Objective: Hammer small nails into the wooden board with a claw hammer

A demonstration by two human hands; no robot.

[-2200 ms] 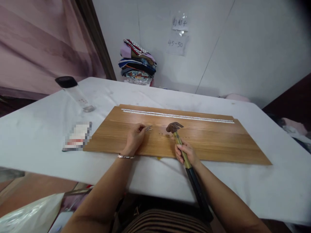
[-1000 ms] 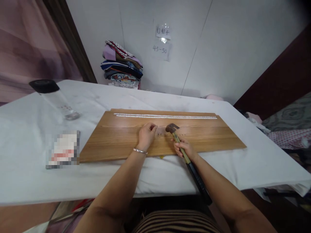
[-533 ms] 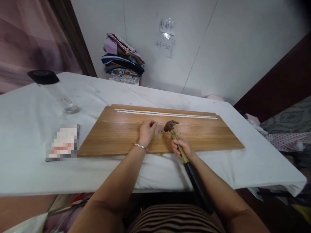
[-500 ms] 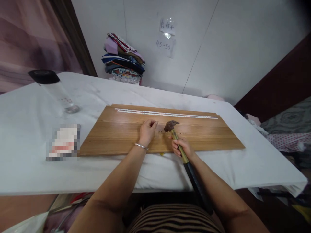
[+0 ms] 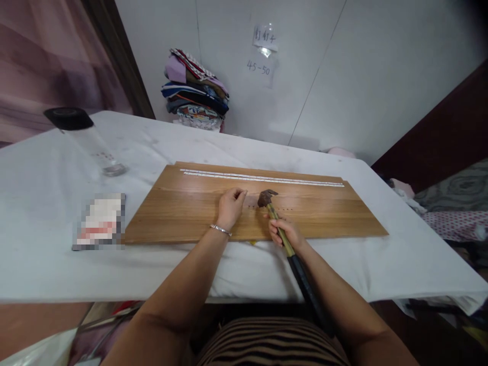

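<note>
A wooden board (image 5: pixel 183 213) lies on the white-covered table, with two white measuring strips (image 5: pixel 263 178) along its far side. Small dark nails or marks (image 5: pixel 285 209) form a row near the board's middle. My right hand (image 5: pixel 284 231) grips the handle of a claw hammer (image 5: pixel 268 197), whose head is over that row. Just left of the row, my left hand (image 5: pixel 231 206) is closed in a pinch; whatever lies between its fingertips is too small to make out.
A clear bottle with a black lid (image 5: pixel 91 142) stands at the left of the table (image 5: pixel 41 213). Nearer is a pixelated flat item (image 5: pixel 99 221). Folded cloths (image 5: pixel 196 94) are stacked by the wall. Two paper notes (image 5: pixel 263 38) hang there.
The camera view has shifted slightly. My hands and the hammer hold almost the same positions over the board.
</note>
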